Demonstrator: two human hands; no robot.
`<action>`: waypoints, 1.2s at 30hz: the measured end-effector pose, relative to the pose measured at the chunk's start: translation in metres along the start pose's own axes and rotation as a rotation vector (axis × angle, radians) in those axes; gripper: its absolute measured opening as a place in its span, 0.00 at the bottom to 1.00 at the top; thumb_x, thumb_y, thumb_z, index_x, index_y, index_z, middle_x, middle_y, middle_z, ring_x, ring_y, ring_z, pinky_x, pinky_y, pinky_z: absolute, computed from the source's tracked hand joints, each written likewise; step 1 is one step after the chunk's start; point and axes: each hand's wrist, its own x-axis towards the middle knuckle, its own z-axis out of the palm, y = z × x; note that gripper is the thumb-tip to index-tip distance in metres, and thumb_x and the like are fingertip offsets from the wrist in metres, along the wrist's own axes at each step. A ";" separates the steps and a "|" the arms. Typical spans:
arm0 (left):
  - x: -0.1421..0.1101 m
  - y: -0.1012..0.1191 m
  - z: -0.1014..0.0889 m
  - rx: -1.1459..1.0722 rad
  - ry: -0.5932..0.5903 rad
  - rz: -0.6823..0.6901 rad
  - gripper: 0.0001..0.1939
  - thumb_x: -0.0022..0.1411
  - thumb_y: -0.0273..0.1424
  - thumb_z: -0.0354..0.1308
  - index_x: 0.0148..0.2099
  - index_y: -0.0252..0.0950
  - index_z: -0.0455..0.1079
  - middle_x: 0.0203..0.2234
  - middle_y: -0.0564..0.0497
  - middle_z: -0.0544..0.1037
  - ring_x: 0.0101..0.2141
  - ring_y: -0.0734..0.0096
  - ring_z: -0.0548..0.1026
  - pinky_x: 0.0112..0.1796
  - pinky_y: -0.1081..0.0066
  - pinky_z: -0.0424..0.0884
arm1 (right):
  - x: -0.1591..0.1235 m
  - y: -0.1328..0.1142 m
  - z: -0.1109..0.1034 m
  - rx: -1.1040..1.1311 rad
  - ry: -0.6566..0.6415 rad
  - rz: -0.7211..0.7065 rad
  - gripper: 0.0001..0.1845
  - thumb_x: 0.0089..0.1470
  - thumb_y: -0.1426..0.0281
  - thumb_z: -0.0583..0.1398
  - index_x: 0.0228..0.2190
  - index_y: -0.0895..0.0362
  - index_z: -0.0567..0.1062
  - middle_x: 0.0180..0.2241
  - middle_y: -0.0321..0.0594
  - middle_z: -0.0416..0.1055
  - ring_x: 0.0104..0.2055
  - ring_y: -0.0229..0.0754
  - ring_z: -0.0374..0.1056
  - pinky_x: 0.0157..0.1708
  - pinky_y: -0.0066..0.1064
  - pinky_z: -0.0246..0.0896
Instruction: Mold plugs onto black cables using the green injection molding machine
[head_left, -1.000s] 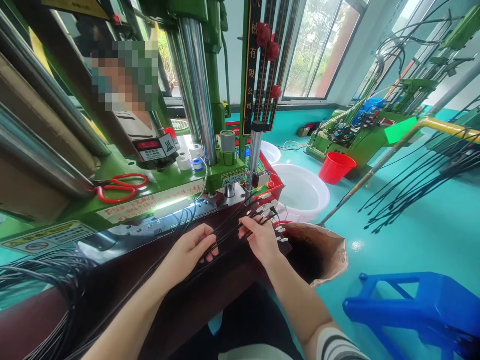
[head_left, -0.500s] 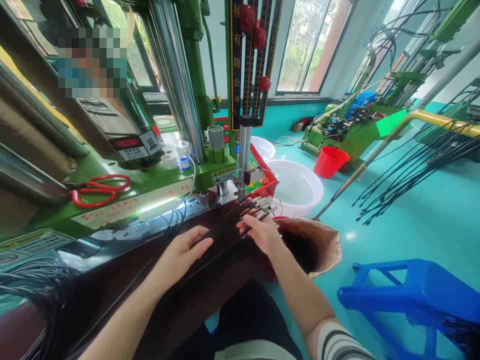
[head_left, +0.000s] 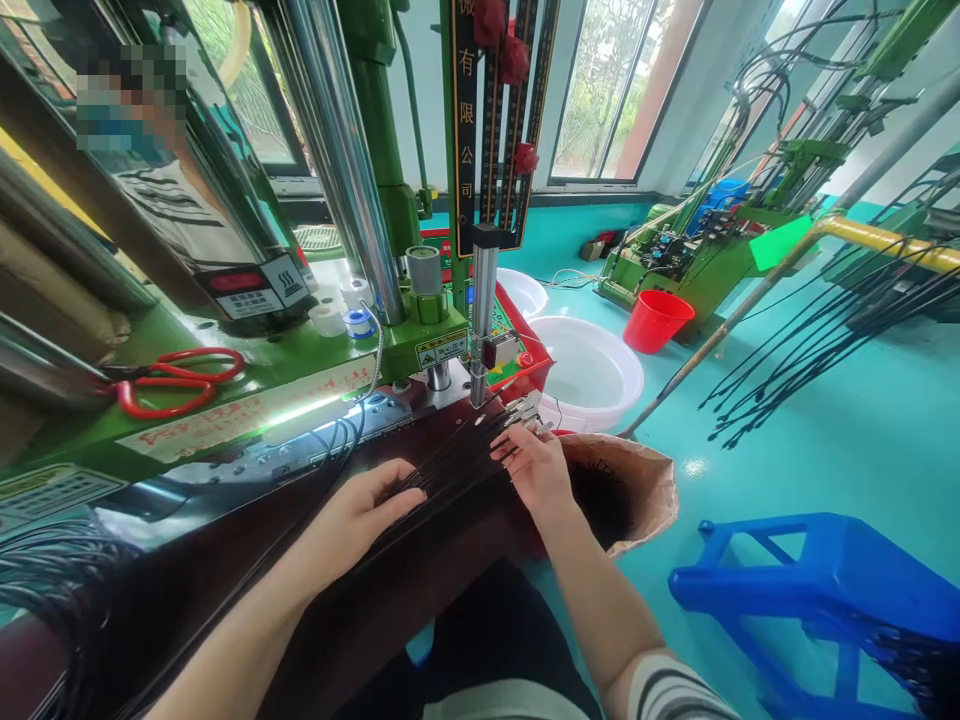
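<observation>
A bunch of black cables (head_left: 450, 462) is held between both hands, slanting over a dark red-brown work surface (head_left: 420, 600) in front of a green press (head_left: 431, 335). Near their pale connectors (head_left: 525, 408), the cables are gripped between the thumb and fingers of the right hand (head_left: 534, 465); some of the connectors are hidden by its knuckles, and they cannot be counted. Farther back, the cables are closed in by the curled left hand (head_left: 382, 500), whose lower fingers are hidden; how tightly they are held cannot be told. Against the dark surface, single cables are hard to make out. At the left edge, a pile of looped cables (head_left: 56, 560) is cut off by the frame.

The right end of the surface is met by a paper-lined container (head_left: 652, 490), its inside in shadow. Beyond it, turquoise floor (head_left: 735, 410) is seen as far as a blue stool (head_left: 847, 560), also cut off. Behind the press, a co-worker (head_left: 169, 200) is partly blocked by its columns.

Compared with a second ago, the connectors are bunched more closely, and the left fingertips, then seen beneath the cables, are now covered.
</observation>
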 end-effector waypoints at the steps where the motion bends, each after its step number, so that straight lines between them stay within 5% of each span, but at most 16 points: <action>1: 0.000 0.000 0.000 -0.024 -0.022 -0.005 0.13 0.57 0.41 0.52 0.36 0.36 0.64 0.29 0.53 0.70 0.30 0.73 0.66 0.32 0.74 0.63 | 0.001 0.001 0.001 0.021 0.019 -0.011 0.12 0.37 0.73 0.67 0.17 0.58 0.67 0.17 0.33 0.70 0.23 0.39 0.70 0.22 0.28 0.66; 5: 0.000 0.000 0.002 -0.101 -0.115 -0.036 0.11 0.60 0.39 0.49 0.35 0.36 0.60 0.25 0.55 0.69 0.22 0.79 0.63 0.24 0.76 0.60 | 0.008 0.005 0.001 0.015 0.009 -0.006 0.12 0.39 0.71 0.66 0.19 0.57 0.66 0.19 0.32 0.70 0.23 0.38 0.69 0.23 0.30 0.66; 8: -0.003 0.000 0.002 -0.095 -0.038 0.004 0.10 0.60 0.38 0.48 0.34 0.36 0.58 0.18 0.60 0.61 0.17 0.82 0.56 0.22 0.76 0.56 | 0.015 0.001 -0.008 -0.099 0.007 -0.023 0.10 0.41 0.67 0.65 0.26 0.57 0.70 0.24 0.35 0.71 0.26 0.39 0.69 0.30 0.35 0.67; 11: -0.009 0.003 -0.002 -0.101 0.054 0.035 0.10 0.60 0.38 0.48 0.33 0.36 0.57 0.19 0.60 0.60 0.17 0.83 0.55 0.22 0.76 0.56 | 0.013 -0.011 -0.017 -0.367 0.214 -0.390 0.19 0.40 0.68 0.66 0.38 0.53 0.71 0.38 0.38 0.71 0.43 0.41 0.66 0.48 0.38 0.59; 13: -0.014 0.008 -0.004 -0.107 0.056 0.027 0.11 0.60 0.38 0.48 0.32 0.36 0.58 0.19 0.59 0.61 0.17 0.83 0.56 0.21 0.76 0.56 | 0.005 -0.017 -0.017 -0.571 0.230 -0.562 0.18 0.42 0.67 0.65 0.39 0.52 0.73 0.45 0.39 0.68 0.51 0.42 0.60 0.54 0.37 0.51; 15: -0.019 0.012 -0.003 -0.110 0.028 0.013 0.12 0.60 0.39 0.49 0.30 0.36 0.59 0.19 0.58 0.62 0.16 0.82 0.57 0.20 0.77 0.56 | -0.004 -0.019 -0.009 -0.610 0.001 -0.402 0.13 0.47 0.62 0.62 0.36 0.53 0.75 0.42 0.42 0.71 0.50 0.45 0.62 0.53 0.41 0.52; 19: -0.032 0.012 0.013 -0.192 -0.028 -0.058 0.15 0.58 0.42 0.49 0.28 0.35 0.60 0.17 0.57 0.62 0.15 0.82 0.58 0.17 0.78 0.55 | -0.012 -0.010 0.024 -0.254 -0.458 0.149 0.24 0.43 0.55 0.62 0.41 0.54 0.73 0.34 0.44 0.74 0.41 0.48 0.69 0.45 0.47 0.60; 24: -0.058 -0.015 0.052 -0.367 -0.095 -0.202 0.17 0.58 0.45 0.49 0.34 0.34 0.63 0.17 0.57 0.65 0.13 0.82 0.57 0.15 0.78 0.53 | -0.014 0.002 0.049 -0.233 -0.612 0.328 0.16 0.51 0.58 0.57 0.30 0.58 0.76 0.28 0.42 0.75 0.33 0.44 0.71 0.43 0.41 0.62; 28: -0.074 -0.030 0.076 -0.513 -0.213 -0.194 0.12 0.53 0.37 0.57 0.34 0.32 0.65 0.20 0.50 0.73 0.23 0.74 0.69 0.27 0.73 0.64 | -0.034 0.023 0.043 -0.465 -0.874 0.447 0.19 0.53 0.59 0.56 0.28 0.61 0.78 0.31 0.44 0.75 0.39 0.44 0.70 0.47 0.38 0.59; 31: -0.075 -0.026 0.087 -0.823 -0.022 -0.211 0.17 0.48 0.37 0.62 0.38 0.33 0.65 0.28 0.48 0.75 0.30 0.70 0.72 0.33 0.70 0.66 | -0.050 0.042 0.033 -0.544 -0.919 0.621 0.16 0.51 0.60 0.58 0.34 0.59 0.78 0.35 0.42 0.75 0.42 0.44 0.69 0.48 0.39 0.59; 33: -0.070 -0.021 0.095 -0.992 0.137 -0.229 0.16 0.49 0.41 0.60 0.35 0.34 0.64 0.22 0.52 0.71 0.22 0.76 0.69 0.26 0.73 0.65 | -0.053 0.048 0.029 -0.504 -0.840 0.705 0.18 0.48 0.61 0.60 0.41 0.56 0.75 0.39 0.42 0.74 0.43 0.43 0.69 0.47 0.39 0.60; 36: -0.061 -0.017 0.107 -1.030 0.177 -0.201 0.17 0.53 0.45 0.56 0.31 0.35 0.62 0.11 0.61 0.58 0.12 0.84 0.53 0.15 0.78 0.51 | -0.041 0.040 0.033 -0.309 -0.715 0.548 0.25 0.45 0.62 0.63 0.47 0.52 0.70 0.49 0.43 0.68 0.48 0.44 0.66 0.50 0.39 0.57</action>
